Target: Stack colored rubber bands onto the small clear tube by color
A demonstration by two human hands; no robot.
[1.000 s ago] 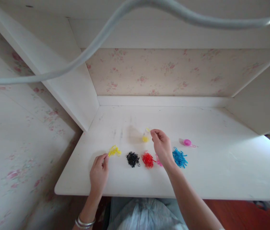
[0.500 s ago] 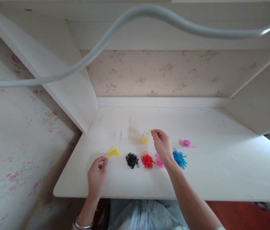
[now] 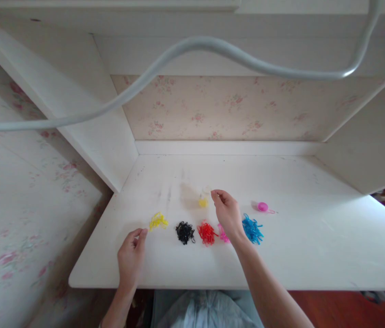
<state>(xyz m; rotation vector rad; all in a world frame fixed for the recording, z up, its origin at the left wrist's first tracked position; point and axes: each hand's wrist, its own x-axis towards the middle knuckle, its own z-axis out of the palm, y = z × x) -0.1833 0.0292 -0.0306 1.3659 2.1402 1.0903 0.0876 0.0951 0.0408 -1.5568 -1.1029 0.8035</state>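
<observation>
My left hand (image 3: 131, 255) is low over the desk with thumb and forefinger pinched together. Its fingertips are at the near-left edge of a loose pile of yellow rubber bands (image 3: 158, 221); whether they grip one is unclear. My right hand (image 3: 227, 213) is closed, its fingertips just right of the rim of a small clear container with yellow bands (image 3: 202, 202) at the bottom. Anything in those fingers is hidden. Beneath this wrist is a pink band pile (image 3: 223, 234), partly covered.
Black bands (image 3: 185, 233), red bands (image 3: 207, 233) and blue bands (image 3: 252, 229) lie in piles along the white desk (image 3: 315, 246). A round magenta object (image 3: 262, 207) with a pink loop rests at right. Overhead, a pale cable (image 3: 199, 44) crosses the view.
The yellow band that stuck out of my right fingertips no longer shows. My left hand has drawn slightly away from the yellow pile. The camera view has shifted a little.
</observation>
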